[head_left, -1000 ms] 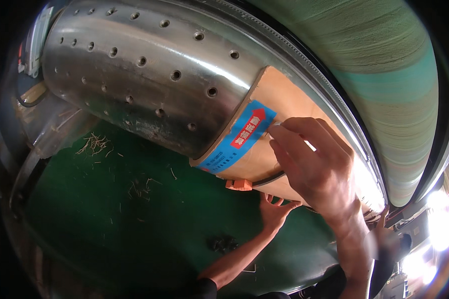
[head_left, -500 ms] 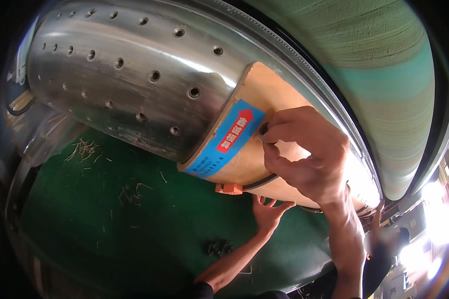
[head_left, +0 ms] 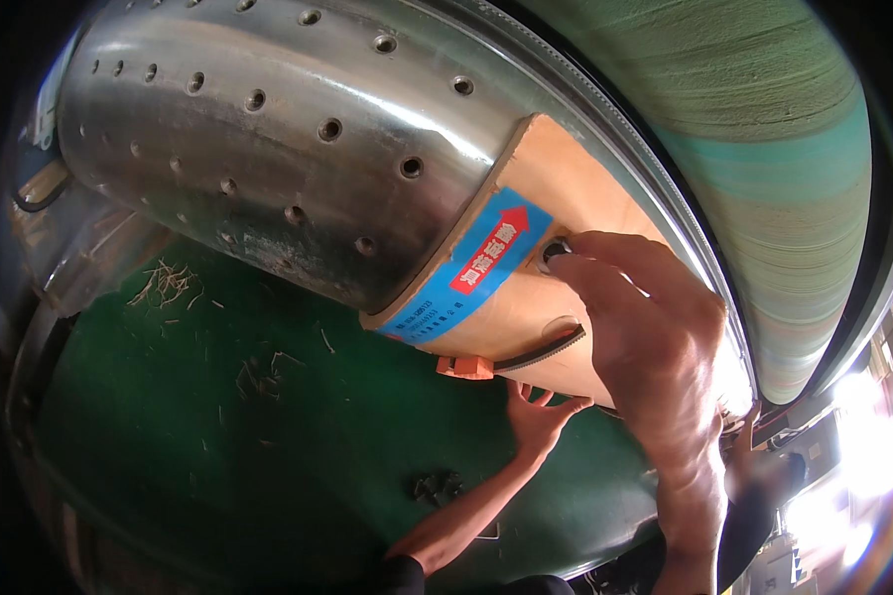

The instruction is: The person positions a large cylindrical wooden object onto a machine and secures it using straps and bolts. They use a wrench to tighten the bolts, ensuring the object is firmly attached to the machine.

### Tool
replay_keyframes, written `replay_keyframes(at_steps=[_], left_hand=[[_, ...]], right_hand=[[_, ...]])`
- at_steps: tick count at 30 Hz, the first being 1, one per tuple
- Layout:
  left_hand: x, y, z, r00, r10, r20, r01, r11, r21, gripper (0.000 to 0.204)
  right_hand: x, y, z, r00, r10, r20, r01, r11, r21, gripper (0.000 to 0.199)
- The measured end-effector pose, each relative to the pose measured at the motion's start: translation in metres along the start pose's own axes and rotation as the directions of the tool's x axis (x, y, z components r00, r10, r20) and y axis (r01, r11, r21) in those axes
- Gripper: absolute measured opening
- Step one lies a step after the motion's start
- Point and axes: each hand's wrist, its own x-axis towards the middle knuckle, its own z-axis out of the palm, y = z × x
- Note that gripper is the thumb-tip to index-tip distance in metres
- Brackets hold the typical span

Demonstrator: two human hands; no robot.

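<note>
A curved wooden die board (head_left: 526, 297) with a blue and red label lies against a steel cylinder (head_left: 298, 169) dotted with threaded holes. My right hand (head_left: 655, 327) is over the board, thumb and forefinger pinching a small dark round bolt (head_left: 553, 254) at a hole beside the label. Below, my left hand (head_left: 538, 421) has its fingers and thumb spread against the board's lower edge; the fingertips are partly hidden there. A serrated curved blade (head_left: 541, 352) and an orange block (head_left: 464, 368) are on the board near that hand.
A large green-beige roller (head_left: 764, 149) runs along the right. Under the cylinder is a green surface (head_left: 298, 436) with thin scraps (head_left: 167, 286) and a small pile of dark hardware (head_left: 437, 486). Another person (head_left: 769, 486) is partly seen at the lower right.
My right hand has moved slightly right and down, bringing the bolt to the hole. The cylinder and board have shifted a little up and right in view. My left hand has stayed about in place.
</note>
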Motion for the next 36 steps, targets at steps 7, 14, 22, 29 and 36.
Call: replay_keyframes(at_steps=[7, 14, 22, 29, 36], left_hand=[[-0.001, 0.008, 0.001, 0.999, -0.032, 0.004, 0.032, 0.999, -0.018, 0.104], [0.000, -0.003, 0.002, 1.000, -0.004, 0.003, 0.004, 0.998, -0.068, 0.095], [0.001, -0.006, 0.003, 0.998, -0.055, -0.011, 0.055, 0.998, -0.006, 0.093], [-0.001, 0.002, 0.001, 0.999, -0.036, -0.010, 0.036, 0.999, -0.027, 0.097], [-0.001, 0.004, 0.002, 0.998, -0.064, 0.016, 0.064, 0.996, -0.058, 0.099]], right_hand=[[0.007, -0.011, -0.006, 0.983, 0.169, 0.074, -0.179, 0.970, 0.162, 0.024], [0.007, 0.012, -0.020, 0.892, 0.453, -0.007, -0.388, 0.771, 0.506, 0.025], [-0.007, 0.024, -0.004, 0.947, 0.320, 0.031, -0.299, 0.838, 0.457, 0.031], [-0.009, 0.018, 0.007, 0.997, 0.033, -0.069, -0.018, 0.977, 0.212, 0.033], [0.010, -0.011, -0.006, 0.995, 0.011, 0.100, 0.005, 0.987, -0.162, 0.022]])
